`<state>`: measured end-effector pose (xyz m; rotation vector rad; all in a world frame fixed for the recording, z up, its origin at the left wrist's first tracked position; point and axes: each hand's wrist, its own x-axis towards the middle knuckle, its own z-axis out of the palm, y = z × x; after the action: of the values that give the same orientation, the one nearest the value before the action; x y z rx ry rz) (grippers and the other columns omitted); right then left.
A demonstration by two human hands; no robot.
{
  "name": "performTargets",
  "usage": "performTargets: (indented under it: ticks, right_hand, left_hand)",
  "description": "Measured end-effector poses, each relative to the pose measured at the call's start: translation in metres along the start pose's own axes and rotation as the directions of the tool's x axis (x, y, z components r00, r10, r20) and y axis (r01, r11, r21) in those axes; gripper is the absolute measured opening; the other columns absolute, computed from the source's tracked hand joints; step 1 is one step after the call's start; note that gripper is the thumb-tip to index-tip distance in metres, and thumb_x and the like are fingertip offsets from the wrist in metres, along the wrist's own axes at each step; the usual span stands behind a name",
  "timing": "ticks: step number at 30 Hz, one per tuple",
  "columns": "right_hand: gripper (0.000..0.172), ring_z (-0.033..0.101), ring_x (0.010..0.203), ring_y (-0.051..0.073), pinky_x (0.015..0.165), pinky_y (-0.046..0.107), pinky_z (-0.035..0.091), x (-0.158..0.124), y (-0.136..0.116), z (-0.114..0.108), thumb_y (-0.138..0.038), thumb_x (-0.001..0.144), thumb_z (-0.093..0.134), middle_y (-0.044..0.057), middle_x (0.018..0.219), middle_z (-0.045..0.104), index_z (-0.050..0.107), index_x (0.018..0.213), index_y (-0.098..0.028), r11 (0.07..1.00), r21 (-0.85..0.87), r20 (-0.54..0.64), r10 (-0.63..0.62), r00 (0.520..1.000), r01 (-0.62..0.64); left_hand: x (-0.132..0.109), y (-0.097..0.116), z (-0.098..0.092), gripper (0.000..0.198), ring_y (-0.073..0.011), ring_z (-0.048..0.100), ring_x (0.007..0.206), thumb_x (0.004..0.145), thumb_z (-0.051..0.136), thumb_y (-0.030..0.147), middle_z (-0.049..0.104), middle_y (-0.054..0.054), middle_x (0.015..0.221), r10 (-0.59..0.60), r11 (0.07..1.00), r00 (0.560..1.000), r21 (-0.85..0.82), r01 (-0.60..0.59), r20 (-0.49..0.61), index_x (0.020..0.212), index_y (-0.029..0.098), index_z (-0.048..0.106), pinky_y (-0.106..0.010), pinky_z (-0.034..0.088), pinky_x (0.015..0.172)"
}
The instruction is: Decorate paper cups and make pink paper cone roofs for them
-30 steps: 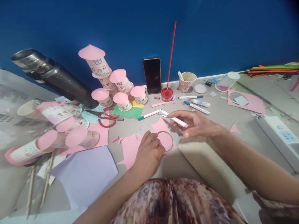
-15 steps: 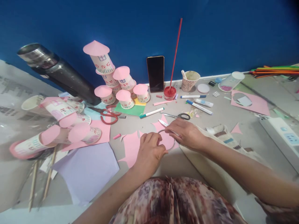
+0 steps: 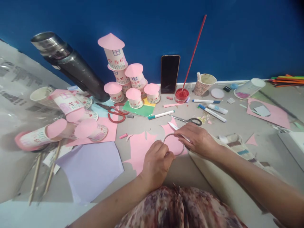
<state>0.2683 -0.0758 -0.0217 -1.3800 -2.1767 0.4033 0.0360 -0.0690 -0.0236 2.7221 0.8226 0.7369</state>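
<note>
A thin grey ring (image 3: 164, 138) lies over pink paper (image 3: 137, 148) with ragged cut edges. My left hand (image 3: 158, 161) is closed at the ring's lower left side, its thumb and fingertips pressed together there. On the opposite side, my right hand (image 3: 198, 137) grips a slim white marker (image 3: 187, 138) by the ring's upper right edge; the fingers hide its tip. A white marker end (image 3: 172, 125) also shows just beyond those fingers; I cannot tell whether it is the same marker. Small black-handled scissors (image 3: 195, 121) lie behind my right hand.
Decorated paper cups with pink cone roofs (image 3: 116, 58) stand stacked at back left, near a black flask (image 3: 73, 68). A phone (image 3: 170, 74) leans on the wall beside red paint (image 3: 181, 95). Red-handled scissors (image 3: 116, 117), markers (image 3: 161, 114) and purple paper (image 3: 89, 171) lie around.
The view has shifted, so most things appear farther right. Both hands stay at the ring; my left thumb and fingers look more tightly closed.
</note>
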Motion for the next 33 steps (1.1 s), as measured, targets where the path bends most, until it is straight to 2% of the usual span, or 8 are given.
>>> performTargets:
  ticks: [2,4,7,9,14,19,26,33]
  right_hand:
    - [0.02,0.067,0.095,0.027,0.086,0.04,0.052,0.004,-0.002,-0.007,-0.029,0.1,0.058,0.011,0.102,0.077,0.071,0.113,-0.02,0.997,0.06,-0.03,0.042,0.999,-0.041]
    - [0.021,0.07,0.092,0.025,0.084,0.038,0.053,0.01,-0.006,-0.017,-0.033,0.098,0.061,0.01,0.102,0.078,0.073,0.111,-0.022,0.975,0.165,-0.064,0.163,0.985,-0.151]
    - [0.023,0.07,0.079,0.022,0.07,0.032,0.053,0.025,-0.011,-0.032,-0.04,0.093,0.064,0.007,0.096,0.079,0.077,0.102,-0.022,0.867,0.356,-0.064,0.394,0.917,-0.347]
    - [0.026,0.066,0.071,0.019,0.063,0.03,0.05,0.037,-0.011,-0.036,-0.043,0.091,0.065,0.005,0.087,0.077,0.077,0.094,-0.021,0.811,0.442,-0.047,0.448,0.893,-0.383]
    - [0.03,0.057,0.065,0.016,0.059,0.027,0.044,0.067,-0.006,-0.023,-0.044,0.091,0.062,0.001,0.069,0.065,0.068,0.076,-0.019,0.823,0.388,0.034,0.438,0.899,-0.415]
    - [0.034,0.05,0.059,0.014,0.053,0.025,0.037,0.08,-0.005,-0.012,-0.048,0.088,0.06,0.0,0.063,0.059,0.07,0.076,-0.018,0.847,0.271,0.153,0.43,0.89,-0.457]
    - [0.036,0.044,0.057,0.012,0.054,0.025,0.033,0.09,-0.014,-0.011,-0.045,0.09,0.056,-0.001,0.061,0.057,0.071,0.076,-0.016,0.864,0.259,0.258,0.369,0.893,-0.432]
    - [0.031,0.046,0.058,0.013,0.057,0.026,0.032,0.09,-0.012,-0.01,-0.04,0.089,0.055,-0.002,0.061,0.057,0.069,0.072,-0.017,0.877,0.2,0.23,0.391,0.891,-0.437]
  left_hand:
    - [0.0,0.0,-0.001,0.026,-0.0203,0.051,0.078,0.097,0.062,0.014,0.058,-0.004,0.073,0.01,1.0,1.0,0.008,-0.011,0.025,0.073,0.019,0.066,-0.035,0.046,0.073]
    - [0.0,0.0,-0.002,0.025,-0.0206,0.052,0.078,0.098,0.06,0.014,0.057,-0.005,0.074,0.017,1.0,0.999,0.013,-0.018,0.041,0.075,0.019,0.067,-0.035,0.046,0.071]
    - [0.0,0.0,-0.003,0.024,-0.0208,0.053,0.078,0.099,0.058,0.014,0.058,-0.006,0.076,0.033,0.999,0.998,0.011,-0.033,0.054,0.078,0.018,0.067,-0.035,0.045,0.068]
    - [-0.001,0.0,-0.003,0.022,-0.0211,0.053,0.078,0.099,0.058,0.014,0.058,-0.006,0.077,0.038,0.999,0.997,0.004,-0.038,0.064,0.079,0.018,0.067,-0.036,0.046,0.069]
    - [-0.006,0.001,0.0,0.018,-0.0224,0.053,0.08,0.094,0.062,0.01,0.057,-0.006,0.078,0.017,1.0,0.994,-0.008,-0.016,0.108,0.079,0.019,0.065,-0.038,0.047,0.072]
    - [-0.007,0.0,0.001,0.015,-0.0232,0.053,0.083,0.094,0.062,0.011,0.058,-0.007,0.081,0.024,1.0,0.994,-0.007,-0.024,0.104,0.081,0.019,0.065,-0.04,0.049,0.077]
    - [-0.005,0.0,0.0,0.013,-0.0222,0.054,0.081,0.09,0.068,0.012,0.059,-0.006,0.078,0.035,0.999,0.998,-0.001,-0.035,0.055,0.078,0.016,0.066,-0.037,0.048,0.075]
    - [-0.004,0.0,0.0,0.016,-0.022,0.052,0.079,0.091,0.068,0.012,0.059,-0.005,0.077,0.018,1.0,0.999,0.012,-0.019,0.026,0.076,0.018,0.066,-0.037,0.048,0.073]
